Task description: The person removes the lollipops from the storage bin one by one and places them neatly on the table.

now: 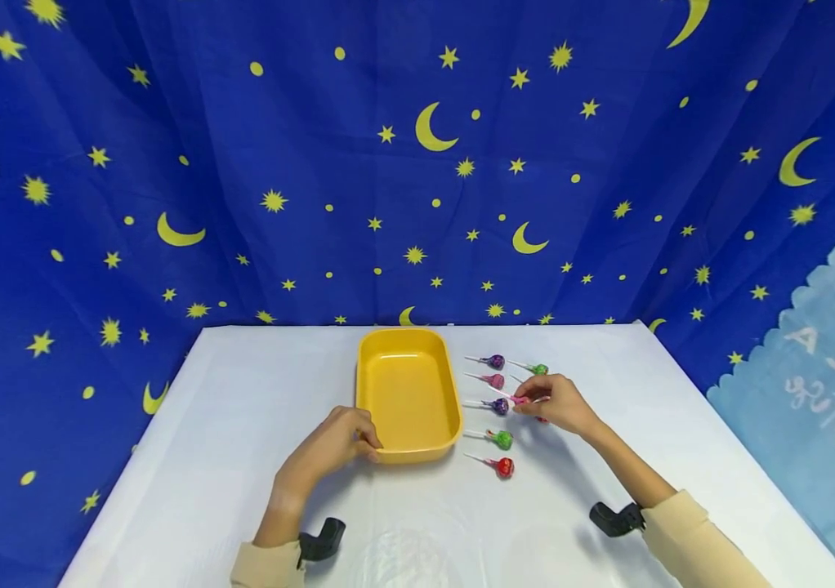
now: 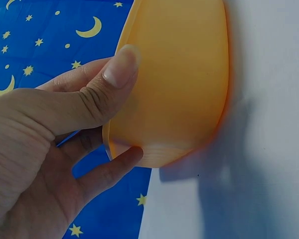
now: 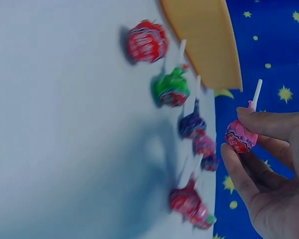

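Observation:
My left hand (image 1: 332,445) grips the near left corner of a yellow rectangular tray (image 1: 406,400), thumb on the outer wall in the left wrist view. Over the table to the tray's right, my right hand (image 1: 557,404) pinches a pink-wrapped lollipop (image 3: 240,137) by its head, its white stick pointing away from the palm. Beside the tray lies a column of lollipops: purple (image 1: 493,361), pink (image 1: 494,380), another purple (image 1: 498,406), green (image 1: 502,439) and red (image 1: 505,467), sticks toward the tray. Near my right fingers lie a second green lollipop (image 1: 538,369) and a partly hidden red one (image 3: 184,200).
A white-covered table (image 1: 241,408) bears everything. Behind it hangs a blue cloth (image 1: 314,163) with yellow moons and stars. At the right is a light blue panel (image 1: 829,327) with white lettering. Black wrist mounts (image 1: 323,541) sit at both forearms.

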